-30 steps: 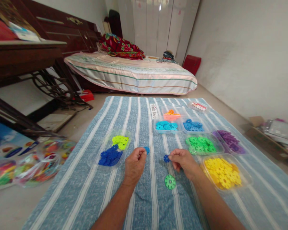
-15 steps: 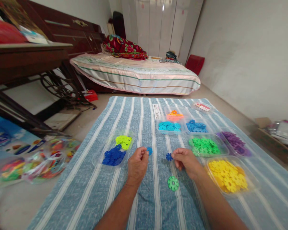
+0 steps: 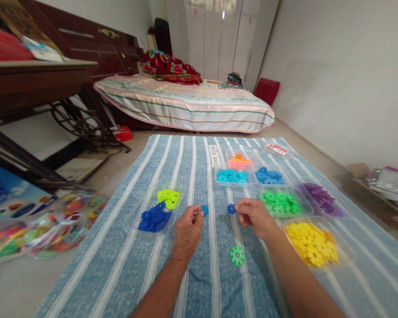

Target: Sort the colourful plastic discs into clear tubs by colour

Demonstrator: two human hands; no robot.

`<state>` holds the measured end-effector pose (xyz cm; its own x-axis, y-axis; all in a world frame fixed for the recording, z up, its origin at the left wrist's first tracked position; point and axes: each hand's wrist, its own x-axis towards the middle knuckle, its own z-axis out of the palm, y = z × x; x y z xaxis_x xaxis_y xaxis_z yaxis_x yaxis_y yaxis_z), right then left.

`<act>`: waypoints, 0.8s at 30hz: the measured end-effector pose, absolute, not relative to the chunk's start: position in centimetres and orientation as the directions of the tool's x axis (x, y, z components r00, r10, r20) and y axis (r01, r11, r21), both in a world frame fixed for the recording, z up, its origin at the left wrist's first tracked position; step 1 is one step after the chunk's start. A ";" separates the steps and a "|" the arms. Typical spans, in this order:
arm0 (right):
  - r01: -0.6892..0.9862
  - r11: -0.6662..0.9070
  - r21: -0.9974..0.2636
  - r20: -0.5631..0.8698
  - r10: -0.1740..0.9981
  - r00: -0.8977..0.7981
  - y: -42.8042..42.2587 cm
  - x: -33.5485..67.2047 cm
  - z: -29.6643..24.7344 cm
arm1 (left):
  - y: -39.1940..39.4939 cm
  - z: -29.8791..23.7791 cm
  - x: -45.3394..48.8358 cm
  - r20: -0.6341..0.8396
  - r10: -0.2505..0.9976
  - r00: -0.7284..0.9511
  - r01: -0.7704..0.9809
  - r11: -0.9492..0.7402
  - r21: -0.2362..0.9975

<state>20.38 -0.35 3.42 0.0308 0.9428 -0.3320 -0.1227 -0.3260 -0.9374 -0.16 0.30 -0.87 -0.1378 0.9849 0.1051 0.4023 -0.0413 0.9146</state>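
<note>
Between the thumb and fingers of my left hand (image 3: 188,229) is a light blue notched plastic disc (image 3: 204,210). My right hand (image 3: 254,216) pinches a dark blue notched disc (image 3: 231,208) by its edge. The two discs are held apart, facing each other above the cloth. Below them a green notched disc (image 3: 237,255) lies flat on the striped cloth (image 3: 205,287). Left of my left hand a clear tray (image 3: 128,224) holds dark blue discs (image 3: 154,218) and lime discs (image 3: 169,198).
Right of my right hand stand clear trays of green discs (image 3: 281,203), yellow discs (image 3: 311,243) and purple discs (image 3: 321,198). Farther back are light blue discs (image 3: 232,176), blue discs (image 3: 268,175) and orange discs (image 3: 239,161). A small clear box (image 3: 277,149) lies near the far edge.
My right hand has risen slightly, lifting the dark blue disc a little. My left hand still holds the light blue disc, nearly in place. The whole view has shifted slightly.
</note>
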 end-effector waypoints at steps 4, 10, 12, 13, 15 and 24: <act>-0.116 -0.313 -0.943 -0.319 0.947 0.037 0.6 20.2 3.7 | 0.3 -0.9 -0.2 0.104 0.984 -0.143 0.401 -0.039 0.915; -0.098 -0.304 -0.947 -0.310 0.950 0.041 1.4 19.0 3.7 | 0.1 -0.7 -0.2 0.109 0.988 -0.110 0.420 -0.053 0.906; -0.093 -0.300 -0.949 -0.304 0.952 0.025 1.7 18.2 4.0 | 0.0 -0.5 -0.2 0.113 0.990 -0.087 0.428 -0.065 0.902; -0.091 -0.296 -0.951 -0.298 0.954 0.014 1.8 17.6 4.4 | -0.1 -0.4 -0.1 0.120 0.990 -0.078 0.433 -0.075 0.898; -0.090 -0.283 -0.955 -0.282 0.959 -0.016 2.1 16.2 5.2 | -0.2 -0.3 -0.1 0.139 0.988 -0.061 0.450 -0.097 0.888; -0.039 -0.243 -0.969 -0.232 0.955 -0.188 3.4 6.8 9.6 | -0.2 -0.1 0.1 0.177 0.977 -0.118 0.464 -0.104 0.880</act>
<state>6.79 3.42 9.62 -0.1876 0.9545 -0.2317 -0.0389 -0.2429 -0.9693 0.11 -0.18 -0.06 -0.1181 0.9770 0.1775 0.4643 -0.1037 0.8796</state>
